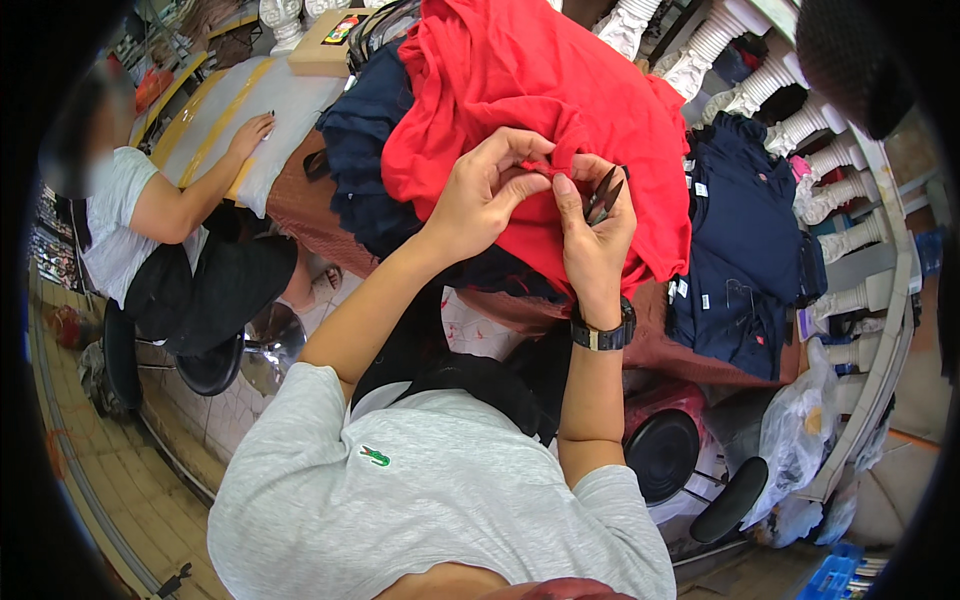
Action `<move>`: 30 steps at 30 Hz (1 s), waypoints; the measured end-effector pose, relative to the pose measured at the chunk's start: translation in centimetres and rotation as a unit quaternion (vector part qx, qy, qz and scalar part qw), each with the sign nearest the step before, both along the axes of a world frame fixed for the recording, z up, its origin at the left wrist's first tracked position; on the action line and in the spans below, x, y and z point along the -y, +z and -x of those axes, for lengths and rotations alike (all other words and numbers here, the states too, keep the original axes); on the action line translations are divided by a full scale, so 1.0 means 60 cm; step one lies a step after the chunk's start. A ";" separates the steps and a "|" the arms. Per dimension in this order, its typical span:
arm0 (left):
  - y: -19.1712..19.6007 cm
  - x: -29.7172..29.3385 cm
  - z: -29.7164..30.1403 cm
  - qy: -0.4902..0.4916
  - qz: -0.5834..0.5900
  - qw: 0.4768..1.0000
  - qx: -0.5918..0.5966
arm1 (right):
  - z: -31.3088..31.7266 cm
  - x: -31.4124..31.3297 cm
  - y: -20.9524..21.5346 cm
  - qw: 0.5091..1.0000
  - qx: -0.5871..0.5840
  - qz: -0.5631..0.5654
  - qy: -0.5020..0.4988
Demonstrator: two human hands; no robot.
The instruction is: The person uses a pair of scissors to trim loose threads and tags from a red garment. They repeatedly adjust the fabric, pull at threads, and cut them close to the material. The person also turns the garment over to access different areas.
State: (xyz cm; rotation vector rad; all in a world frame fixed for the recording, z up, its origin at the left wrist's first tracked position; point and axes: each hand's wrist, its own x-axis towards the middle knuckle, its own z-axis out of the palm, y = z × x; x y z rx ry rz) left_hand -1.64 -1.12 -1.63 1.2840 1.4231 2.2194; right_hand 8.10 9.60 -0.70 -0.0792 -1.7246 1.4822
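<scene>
A bright red garment (520, 75) lies bunched over the table in front of me. My left hand (482, 190) is closed, thumb and fingers pinching a small gathered edge of the red cloth. Right beside it, my right hand (596, 232) is closed too, its thumb and forefinger on the same bit of edge. Dark thread snips (604, 196) are tucked in the right hand, blades pointing up and away from the cloth. Below the red garment, dark navy cloth (372, 150) shows at the left.
A stack of navy garments (740, 230) with white tags lies at the right. White balusters (850, 240) line the far right. Another person (150, 210) sits at the left, hand on a plastic-wrapped bundle (205, 125). A cardboard box (328, 42) stands behind; a black stool (662, 455) sits lower right.
</scene>
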 end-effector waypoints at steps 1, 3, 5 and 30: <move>-0.001 0.000 -0.001 0.024 0.027 0.999 -0.022 | -0.001 -0.001 0.000 1.000 0.001 -0.013 -0.008; -0.006 0.005 0.002 0.079 0.082 0.991 -0.065 | 0.003 0.002 0.000 1.000 -0.005 -0.015 -0.020; -0.018 -0.011 0.007 0.081 -0.015 0.994 -0.069 | 0.007 0.007 -0.003 0.999 -0.021 0.005 -0.034; 0.006 0.007 -0.006 -0.029 0.041 0.994 0.093 | -0.030 0.068 -0.007 0.940 0.122 0.278 0.157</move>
